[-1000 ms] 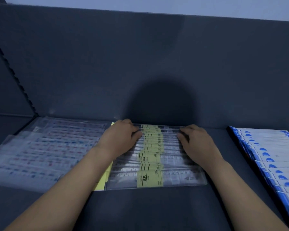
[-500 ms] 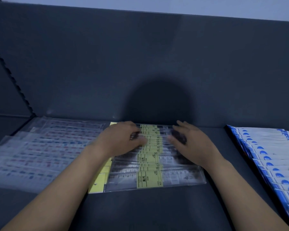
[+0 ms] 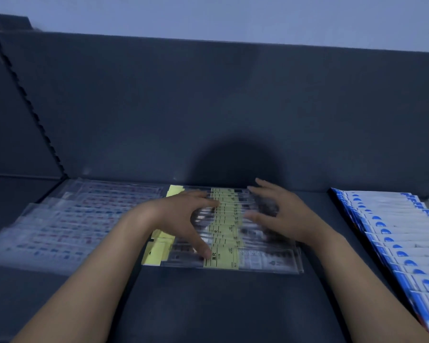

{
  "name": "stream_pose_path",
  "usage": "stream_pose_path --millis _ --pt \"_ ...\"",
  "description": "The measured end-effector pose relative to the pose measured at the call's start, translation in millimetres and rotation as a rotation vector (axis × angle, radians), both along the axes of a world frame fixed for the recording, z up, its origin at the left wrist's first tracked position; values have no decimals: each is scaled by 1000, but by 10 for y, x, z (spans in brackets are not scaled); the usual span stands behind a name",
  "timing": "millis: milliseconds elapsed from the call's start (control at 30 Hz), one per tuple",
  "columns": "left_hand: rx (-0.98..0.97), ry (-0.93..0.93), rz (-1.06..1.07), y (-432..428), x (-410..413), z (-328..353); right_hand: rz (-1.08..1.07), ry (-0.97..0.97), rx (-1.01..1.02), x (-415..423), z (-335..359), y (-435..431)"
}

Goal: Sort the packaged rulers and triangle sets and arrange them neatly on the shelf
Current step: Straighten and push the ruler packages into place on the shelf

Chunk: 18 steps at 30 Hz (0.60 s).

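Dark grey shelf point(image 3: 208, 305) and its back panel point(image 3: 233, 107) are dim, and all print is blurred. Blue-and-white packs point(image 3: 394, 243) along the right edge run out of frame. Yellow-labelled ruler packs point(image 3: 223, 258) overlap in a row mid-shelf, reaching the back panel. The left hand point(image 3: 181, 216) lies spread on them, holding nothing. The right hand point(image 3: 282, 214), fingers splayed, is smeared, so I cannot tell whether it touches them. Clear packs point(image 3: 72, 219) fill the back left corner.

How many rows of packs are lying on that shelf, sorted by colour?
Row of yellow-labelled packs: 1
Row of clear packs with red and blue print: 1
Row of blue-and-white packs: 1
Total: 3 rows
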State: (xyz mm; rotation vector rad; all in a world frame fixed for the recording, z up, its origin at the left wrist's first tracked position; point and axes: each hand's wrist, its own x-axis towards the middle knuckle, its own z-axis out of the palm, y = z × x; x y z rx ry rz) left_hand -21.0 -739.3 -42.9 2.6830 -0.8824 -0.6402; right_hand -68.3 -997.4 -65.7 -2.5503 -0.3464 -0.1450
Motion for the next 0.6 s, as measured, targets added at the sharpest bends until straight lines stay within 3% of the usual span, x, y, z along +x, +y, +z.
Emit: stream_pose_path --millis 100,300,467,600 --pt "-48 -121 -54 -47 -142 62 -77 -114 37 -120 226 -45" --pt "-50 -161 -105 -25 -390 -4 -63 292 -273 -456 263 -29" --pt "-129 -194 -99 46 -528 -111 -82 279 -213 -522 136 6" --pt "-107 -294 -113 83 -628 -201 -84 401 -178 -509 164 44"
